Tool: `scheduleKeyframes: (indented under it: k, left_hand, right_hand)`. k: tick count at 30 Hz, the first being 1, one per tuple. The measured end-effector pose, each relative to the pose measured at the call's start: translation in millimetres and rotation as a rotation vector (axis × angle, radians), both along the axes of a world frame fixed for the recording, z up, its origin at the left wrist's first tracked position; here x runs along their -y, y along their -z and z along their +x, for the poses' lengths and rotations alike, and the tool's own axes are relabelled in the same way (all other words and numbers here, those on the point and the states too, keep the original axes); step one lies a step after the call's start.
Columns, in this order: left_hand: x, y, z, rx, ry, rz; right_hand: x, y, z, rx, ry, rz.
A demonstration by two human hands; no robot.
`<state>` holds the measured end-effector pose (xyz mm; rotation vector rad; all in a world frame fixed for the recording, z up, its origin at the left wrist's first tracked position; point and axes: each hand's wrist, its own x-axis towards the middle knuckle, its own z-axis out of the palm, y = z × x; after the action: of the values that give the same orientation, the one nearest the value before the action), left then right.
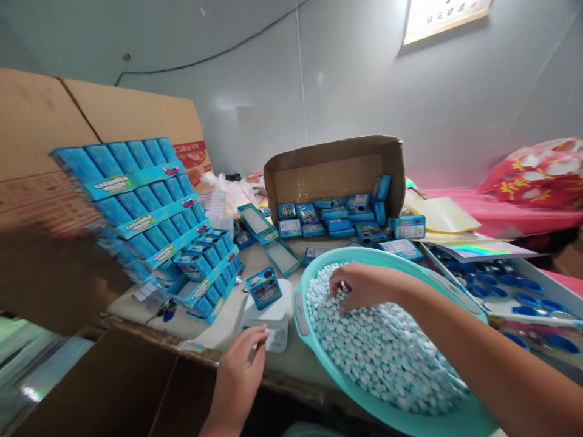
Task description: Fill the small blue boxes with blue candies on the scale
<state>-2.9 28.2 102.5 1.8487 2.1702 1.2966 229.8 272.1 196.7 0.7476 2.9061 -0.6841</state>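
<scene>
My right hand (362, 285) reaches into a turquoise basin (303, 340) of small pale blue and white candies (364, 352). Its fingers curl down, with the tips among the candies. At the front edge of a white scale (276, 309) is my left hand (242, 364), its fingers loosely bent, the thumb apart and nothing visible between them. On the scale's plate stands a small blue printed tin (264, 287), tilted slightly in view. To the left rises a tiered blue display (155, 224) filled with similar blue packs.
A cardboard box (334, 170) behind the basin holds several blue tins (337, 212). Blue trays (273, 240) lie beside it. At right, a white box contains blue round lids (496, 285). Large cartons (136, 109) stand at left, and the table edge (195, 352) runs in front.
</scene>
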Motion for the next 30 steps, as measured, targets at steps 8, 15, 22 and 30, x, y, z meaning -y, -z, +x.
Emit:
scheduleKeyframes:
  k: [8, 15, 22, 30]
  left_hand:
    - [-84.4, -59.9, -44.1, -0.286, -0.018, 0.249]
    - [-112.6, -40.7, -59.5, -0.366, 0.174, 0.096]
    - [-116.6, -21.2, -58.6, -0.178, 0.002, 0.020]
    - [-120.4, -27.5, -45.4, -0.250, 0.025, -0.060]
  right_hand:
    - [-25.5, 13.5, 2.9, 0.077, 0.033, -0.164]
    - [-30.5, 7.0, 10.3, 0.076, 0.093, -0.206]
    - [-29.4, -1.8, 11.9, 0.070, 0.120, -0.171]
    - [-15.8, -1.8, 7.0, 0.122, 0.062, -0.101]
